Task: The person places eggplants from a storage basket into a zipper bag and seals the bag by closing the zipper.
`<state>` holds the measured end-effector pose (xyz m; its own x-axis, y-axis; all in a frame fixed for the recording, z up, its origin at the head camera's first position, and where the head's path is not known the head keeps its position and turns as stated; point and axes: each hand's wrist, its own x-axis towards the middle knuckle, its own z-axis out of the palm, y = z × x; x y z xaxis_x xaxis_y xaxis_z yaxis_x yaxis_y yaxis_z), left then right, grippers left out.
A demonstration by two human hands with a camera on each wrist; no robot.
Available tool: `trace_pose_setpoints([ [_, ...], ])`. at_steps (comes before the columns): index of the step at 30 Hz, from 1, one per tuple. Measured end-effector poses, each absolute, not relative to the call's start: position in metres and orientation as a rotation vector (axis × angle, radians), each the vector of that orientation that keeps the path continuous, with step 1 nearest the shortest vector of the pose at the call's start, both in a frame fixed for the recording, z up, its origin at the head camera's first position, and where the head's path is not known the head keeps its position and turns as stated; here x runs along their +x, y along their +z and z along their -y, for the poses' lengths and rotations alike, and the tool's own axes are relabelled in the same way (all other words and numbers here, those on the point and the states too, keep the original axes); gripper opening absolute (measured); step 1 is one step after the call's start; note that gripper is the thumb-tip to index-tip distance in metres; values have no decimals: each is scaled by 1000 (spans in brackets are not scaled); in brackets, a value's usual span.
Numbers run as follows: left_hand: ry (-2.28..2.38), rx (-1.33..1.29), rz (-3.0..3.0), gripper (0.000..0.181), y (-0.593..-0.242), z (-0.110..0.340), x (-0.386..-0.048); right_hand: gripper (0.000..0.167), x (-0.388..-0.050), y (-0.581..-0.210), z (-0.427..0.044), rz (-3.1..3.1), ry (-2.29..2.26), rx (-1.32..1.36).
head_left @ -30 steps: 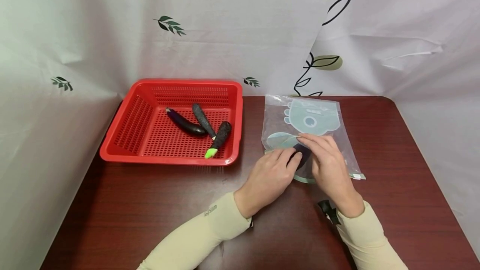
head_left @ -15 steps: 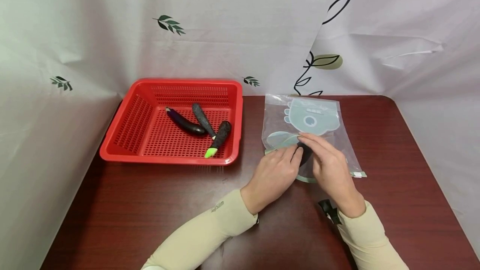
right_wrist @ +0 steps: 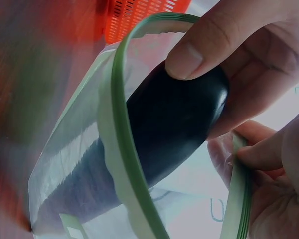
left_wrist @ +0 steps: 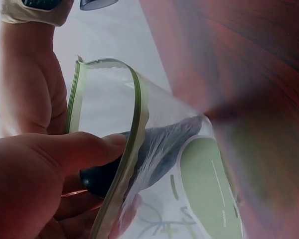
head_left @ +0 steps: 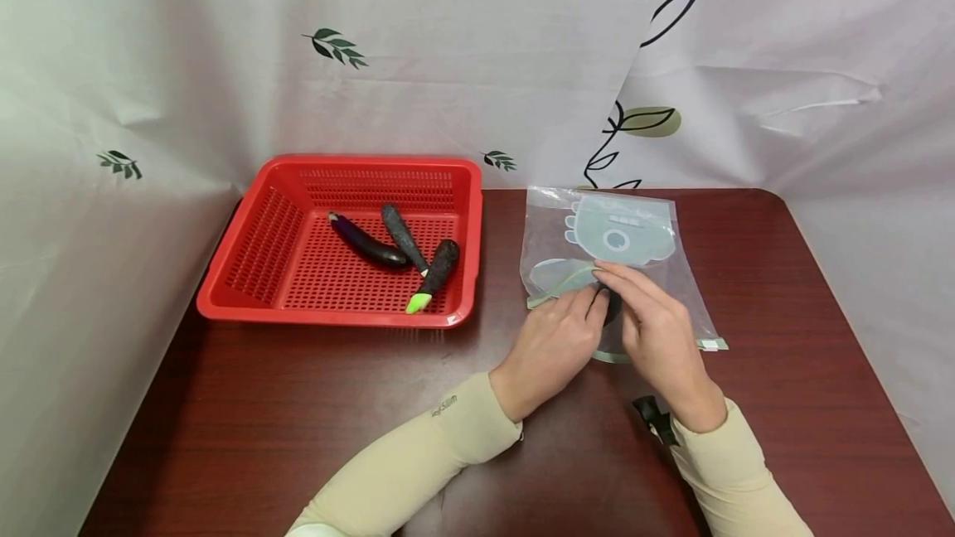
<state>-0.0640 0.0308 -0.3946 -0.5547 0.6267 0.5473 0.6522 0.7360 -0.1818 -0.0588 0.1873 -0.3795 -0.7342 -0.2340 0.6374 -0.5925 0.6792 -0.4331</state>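
My left hand (head_left: 550, 346) holds a dark, glossy eggplant (right_wrist: 174, 119) by its rounded end, the thumb lying over it in both wrist views. Most of the eggplant's length is inside a clear zip bag (head_left: 627, 230) with a pale green cartoon print. My right hand (head_left: 656, 338) pinches the green zip edge (right_wrist: 236, 199) of the bag and keeps its mouth apart. In the head view the hands cover much of the eggplant. A white slider (head_left: 710, 345) sits at the right end of the zip.
A red perforated basket (head_left: 336, 317) stands to the left. Inside lie a purple eggplant (head_left: 369, 245), a dark grey elongated vegetable (head_left: 403, 232) and a dark one with a bright green end (head_left: 436, 276). White printed cloth (head_left: 448, 65) hangs behind the brown table (head_left: 298, 404).
My left hand has moved slightly right and away from me, and less of the eggplant shows outside the bag. My right hand stays nearly in place at the bag's edge.
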Motion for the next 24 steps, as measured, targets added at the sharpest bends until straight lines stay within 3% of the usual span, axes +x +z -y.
trace_pose_setpoints([
  [24,81,-765,2385,28,-411,-60,-65,43,-57,-378,-188,2341,907,633],
])
